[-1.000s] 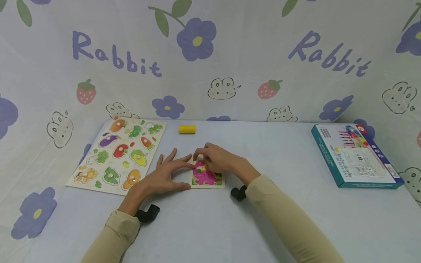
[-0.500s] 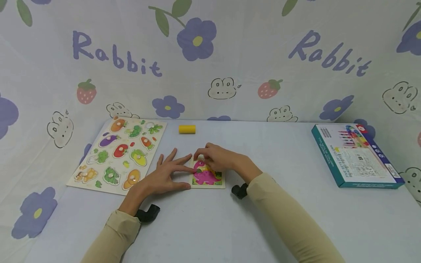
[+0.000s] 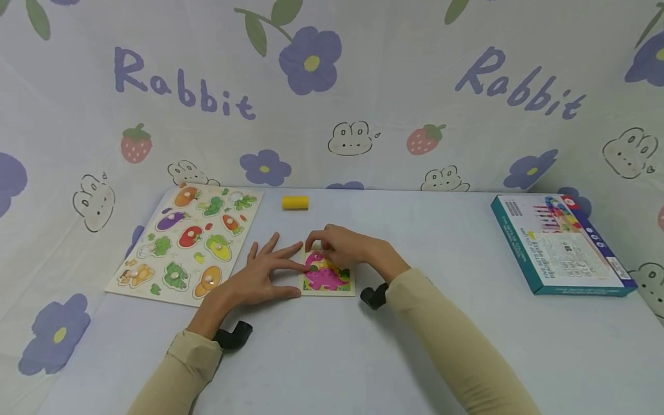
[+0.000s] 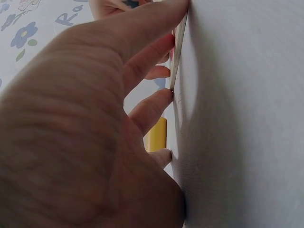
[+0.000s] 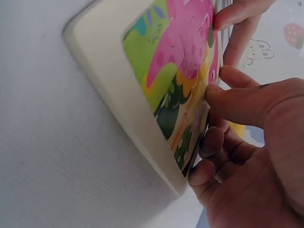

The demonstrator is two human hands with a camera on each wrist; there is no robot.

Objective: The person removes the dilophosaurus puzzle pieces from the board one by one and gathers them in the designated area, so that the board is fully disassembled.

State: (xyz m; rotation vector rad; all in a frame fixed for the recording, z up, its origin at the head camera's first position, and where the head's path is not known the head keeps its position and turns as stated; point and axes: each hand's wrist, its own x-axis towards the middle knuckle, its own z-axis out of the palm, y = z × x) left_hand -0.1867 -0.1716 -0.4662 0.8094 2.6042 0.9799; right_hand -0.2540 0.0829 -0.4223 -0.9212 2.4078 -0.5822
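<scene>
pink dinosaur puzzle [image 3: 324,281] shows more picture as the right hand [image 3: 344,248] shifts slightly, fingers bent onto it, pinch unclear; the left hand [image 3: 259,278], fingers spread, touches its edge.

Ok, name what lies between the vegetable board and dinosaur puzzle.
The head view shows the left hand between the vegetable board and the dinosaur puzzle.

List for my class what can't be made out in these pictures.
Head view: upper right of the puzzle, hidden by the right grip.
Head view: fine print on the box, too small to read.
Left wrist view: part of the yellow roll, behind the left grip.
Right wrist view: part of the puzzle, cut off by the top edge.
</scene>
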